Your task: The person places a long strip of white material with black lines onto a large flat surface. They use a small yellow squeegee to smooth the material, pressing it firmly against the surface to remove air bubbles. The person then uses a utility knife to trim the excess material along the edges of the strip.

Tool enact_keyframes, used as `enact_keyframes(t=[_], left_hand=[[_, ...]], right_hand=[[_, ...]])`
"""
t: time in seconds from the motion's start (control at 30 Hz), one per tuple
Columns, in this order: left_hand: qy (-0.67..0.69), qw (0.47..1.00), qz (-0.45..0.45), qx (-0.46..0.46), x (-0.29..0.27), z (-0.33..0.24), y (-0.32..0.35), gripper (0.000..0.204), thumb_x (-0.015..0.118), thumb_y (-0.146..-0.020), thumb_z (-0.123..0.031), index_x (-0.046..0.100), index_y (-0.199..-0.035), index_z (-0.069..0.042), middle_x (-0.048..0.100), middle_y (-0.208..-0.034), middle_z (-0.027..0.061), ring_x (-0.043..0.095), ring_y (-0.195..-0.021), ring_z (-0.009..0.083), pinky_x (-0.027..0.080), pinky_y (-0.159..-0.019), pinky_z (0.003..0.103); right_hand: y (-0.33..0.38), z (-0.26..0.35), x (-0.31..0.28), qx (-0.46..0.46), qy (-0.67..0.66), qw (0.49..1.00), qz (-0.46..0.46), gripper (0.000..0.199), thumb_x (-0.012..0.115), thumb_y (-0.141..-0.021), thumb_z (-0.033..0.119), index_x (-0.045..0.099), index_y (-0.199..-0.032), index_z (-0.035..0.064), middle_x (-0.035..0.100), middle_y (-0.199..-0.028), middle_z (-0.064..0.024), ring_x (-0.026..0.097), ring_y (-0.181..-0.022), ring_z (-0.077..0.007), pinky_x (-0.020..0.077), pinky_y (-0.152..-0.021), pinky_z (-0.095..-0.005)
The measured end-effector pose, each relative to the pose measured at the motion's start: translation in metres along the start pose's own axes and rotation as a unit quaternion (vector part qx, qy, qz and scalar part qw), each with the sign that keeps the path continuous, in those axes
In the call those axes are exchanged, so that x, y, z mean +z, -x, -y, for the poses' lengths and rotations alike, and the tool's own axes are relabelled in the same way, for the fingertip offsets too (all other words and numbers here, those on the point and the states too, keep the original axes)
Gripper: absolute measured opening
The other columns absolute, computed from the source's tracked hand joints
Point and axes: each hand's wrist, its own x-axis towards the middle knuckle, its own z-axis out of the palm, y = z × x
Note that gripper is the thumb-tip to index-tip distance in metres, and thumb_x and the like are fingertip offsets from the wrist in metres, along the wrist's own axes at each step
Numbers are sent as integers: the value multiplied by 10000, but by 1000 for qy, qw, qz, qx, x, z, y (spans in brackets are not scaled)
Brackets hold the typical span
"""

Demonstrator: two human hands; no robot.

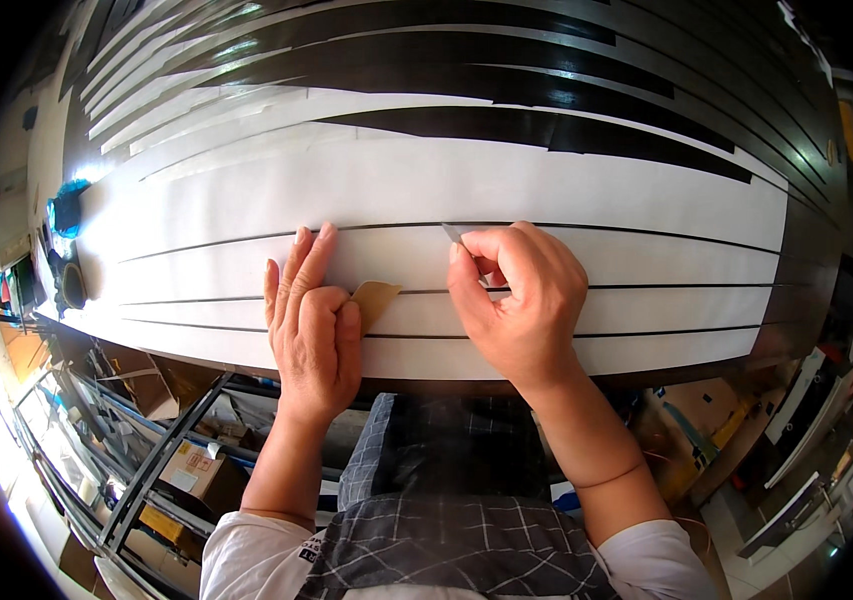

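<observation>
A long white sheet (546,190) lies across the dark table, crossed lengthwise by thin black lines. My left hand (312,325) rests on it, two fingers stretched up to the uppermost line. Between its thumb and a curled finger sits a flat tan piece (378,302), paper or thin card, its free end pointing right. To the right, my right hand (523,290) is closed in a pinch on a thin grey blade-like piece (451,233). The tip of that piece reaches the uppermost line; its other end is hidden in my fingers.
Black strips (536,128) and white strips lie side by side over the far part of the table (791,310). A blue bundle (68,208) stands at the left end. Below the near edge are metal rails (161,455) and a cardboard box (196,475).
</observation>
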Motion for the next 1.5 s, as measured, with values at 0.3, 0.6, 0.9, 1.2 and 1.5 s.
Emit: enact_keyframes(t=[0.3, 0.6, 0.9, 1.2, 1.5], left_hand=[[-3, 1000, 2, -3, 1, -1, 0, 103, 511, -957, -89, 499, -857, -68, 507, -1438, 188, 383, -1417, 342, 195, -1175, 530], [1, 1000, -4, 0, 1, 0, 0, 110, 508, -955, -90, 498, -850, -62, 514, -1430, 195, 393, -1411, 345, 198, -1173, 529], [-1, 1000, -7, -2, 2, 0, 0, 118, 506, -961, -94, 493, -848, -64, 515, -1430, 193, 391, -1412, 342, 192, -1176, 527], [8, 1000, -8, -2, 1, 1, 0, 120, 511, -962, -95, 494, -847, -67, 515, -1431, 189, 391, -1413, 340, 187, -1178, 525], [0, 1000, -6, -3, 2, 0, 1, 105, 513, -957, -86, 493, -856, -62, 510, -1434, 192, 388, -1414, 342, 187, -1177, 522]], right_hand=[[0, 1, 0, 1, 1, 1000, 1, 200, 717, -698, -18, 554, -710, 97, 508, -584, -17, 482, -469, -200, 358, -449, -312], [-1, 1, 0, -5, 2, 1000, -2, 208, 710, -691, -20, 539, -692, 98, 504, -578, -17, 482, -471, -202, 359, -451, -313], [1, 1, 1, 2, 8, 1000, -12, 230, 708, -678, -21, 512, -678, 100, 483, -565, -21, 468, -465, -211, 358, -451, -321], [2, 0, 3, -7, 31, 999, -13, 230, 706, -669, -26, 512, -674, 98, 494, -568, -25, 474, -466, -215, 361, -452, -324], [0, 0, 3, -26, 25, 999, -9, 245, 702, -663, -38, 500, -668, 100, 485, -558, -23, 470, -465, -215, 356, -455, -323]])
